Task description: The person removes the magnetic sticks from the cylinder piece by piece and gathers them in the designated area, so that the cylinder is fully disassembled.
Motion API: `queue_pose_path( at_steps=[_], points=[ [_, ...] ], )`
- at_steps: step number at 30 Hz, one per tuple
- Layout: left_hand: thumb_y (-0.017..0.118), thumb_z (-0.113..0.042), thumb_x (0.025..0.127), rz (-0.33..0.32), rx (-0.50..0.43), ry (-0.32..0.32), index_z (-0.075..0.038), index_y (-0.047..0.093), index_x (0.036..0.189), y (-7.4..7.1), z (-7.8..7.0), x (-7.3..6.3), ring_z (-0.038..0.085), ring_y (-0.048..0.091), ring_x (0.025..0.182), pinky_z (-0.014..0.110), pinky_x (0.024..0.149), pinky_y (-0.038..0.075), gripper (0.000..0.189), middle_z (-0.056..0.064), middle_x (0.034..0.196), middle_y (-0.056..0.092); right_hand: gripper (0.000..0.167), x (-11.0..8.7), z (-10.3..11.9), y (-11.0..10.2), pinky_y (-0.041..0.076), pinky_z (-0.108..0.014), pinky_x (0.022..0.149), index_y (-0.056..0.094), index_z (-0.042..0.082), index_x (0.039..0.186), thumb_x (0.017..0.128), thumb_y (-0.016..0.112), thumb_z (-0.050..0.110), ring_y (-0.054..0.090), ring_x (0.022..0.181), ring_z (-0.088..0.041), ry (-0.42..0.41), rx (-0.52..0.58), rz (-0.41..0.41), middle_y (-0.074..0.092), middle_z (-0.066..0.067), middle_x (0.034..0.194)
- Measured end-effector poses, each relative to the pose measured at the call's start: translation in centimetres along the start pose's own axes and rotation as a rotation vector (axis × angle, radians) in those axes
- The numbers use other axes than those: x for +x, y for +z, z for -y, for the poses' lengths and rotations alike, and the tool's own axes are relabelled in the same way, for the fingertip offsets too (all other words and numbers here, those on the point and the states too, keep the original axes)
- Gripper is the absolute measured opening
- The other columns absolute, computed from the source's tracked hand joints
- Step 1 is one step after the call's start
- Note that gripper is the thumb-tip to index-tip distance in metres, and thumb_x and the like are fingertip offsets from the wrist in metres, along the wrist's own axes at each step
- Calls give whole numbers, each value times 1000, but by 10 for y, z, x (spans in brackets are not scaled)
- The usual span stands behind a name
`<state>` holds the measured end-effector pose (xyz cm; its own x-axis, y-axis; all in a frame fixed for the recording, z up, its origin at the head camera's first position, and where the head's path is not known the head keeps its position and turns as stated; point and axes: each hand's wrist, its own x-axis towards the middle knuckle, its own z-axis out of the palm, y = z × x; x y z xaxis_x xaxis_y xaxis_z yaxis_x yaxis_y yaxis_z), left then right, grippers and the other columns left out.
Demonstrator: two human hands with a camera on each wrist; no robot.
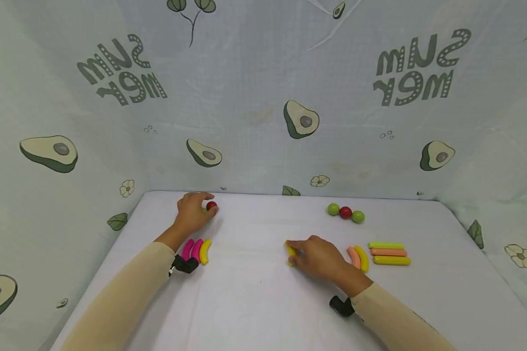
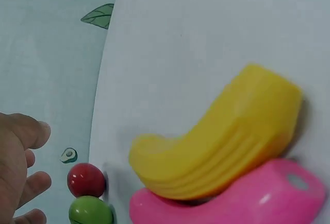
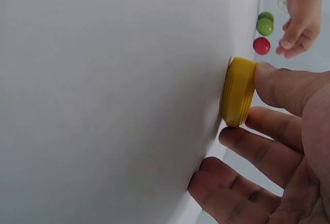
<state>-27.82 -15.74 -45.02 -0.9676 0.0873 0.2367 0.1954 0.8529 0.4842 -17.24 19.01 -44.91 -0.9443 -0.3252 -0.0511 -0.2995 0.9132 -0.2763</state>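
Note:
My right hand pinches a small yellow toy banana between thumb and fingers, low over the white table. At the table's far left, my left hand has its fingers spread around a red ball without gripping it. A green ball lies beside that red ball; the right wrist view shows a second green one there. Nearer me, below the left hand, two curved pink pieces and a yellow toy banana lie side by side.
Right of my right hand lie a curved orange piece and a yellow one. Beyond them are three straight sticks, green, orange and yellow. A red ball sits between two green balls farther back. Patterned cloth hangs behind.

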Motion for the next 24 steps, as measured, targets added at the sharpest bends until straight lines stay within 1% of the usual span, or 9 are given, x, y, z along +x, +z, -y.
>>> queue_pose_path(
  at_steps=[3,7,10,13,14,18,21,24],
  points=[
    [77,-27,93,-18,-12,33,-8,68,129,-1,-4,-5,40,40,136,61,111,26,42,15,132,65,48,-3,2,0,55,-37,75,71,24,133,88,81,36,63,97,-20,2,-8,-9,71,-4,106],
    [79,-26,91,-30,-37,72,-8,69,127,-4,-15,-12,39,41,136,62,111,26,41,15,127,67,47,-6,4,0,54,-37,74,72,24,133,88,82,36,63,98,-20,4,-10,-12,70,-2,105],
    [79,-25,91,-27,-66,96,-8,69,128,-7,-22,-18,38,41,137,62,113,25,41,14,125,68,47,-7,5,0,54,-37,73,72,23,132,88,82,36,62,98,-20,2,-16,-12,70,-1,104],
    [78,-26,92,-14,-91,105,-9,69,128,-9,-29,-24,37,40,139,62,114,24,41,13,126,67,47,-8,6,2,55,-38,74,72,23,132,88,81,37,62,98,-20,3,-25,-13,69,-1,104],
    [78,-26,92,-10,-99,107,-9,69,129,-9,-31,-26,37,39,140,62,114,24,41,14,126,67,47,-8,6,2,55,-38,73,72,23,132,88,81,37,63,98,-20,2,-28,-15,69,-2,105],
    [76,-27,93,-1,-122,117,-9,70,128,-9,-39,-34,36,38,140,63,111,32,39,12,128,66,48,-9,5,4,55,-39,71,71,22,133,88,81,38,64,99,-22,-9,-30,-26,69,-5,107],
    [76,-25,94,0,-122,142,-9,70,128,-8,-44,-39,36,39,139,64,110,33,38,11,130,66,51,-10,5,4,56,-41,70,68,23,136,89,80,39,65,100,-25,-11,-25,-21,68,-8,110],
    [75,-25,94,7,-108,171,-9,69,128,-8,-48,-43,37,41,139,64,113,29,37,10,132,65,58,-12,4,3,56,-44,71,63,25,142,89,79,42,65,102,-27,0,-25,-3,68,-10,114]
  ],
)
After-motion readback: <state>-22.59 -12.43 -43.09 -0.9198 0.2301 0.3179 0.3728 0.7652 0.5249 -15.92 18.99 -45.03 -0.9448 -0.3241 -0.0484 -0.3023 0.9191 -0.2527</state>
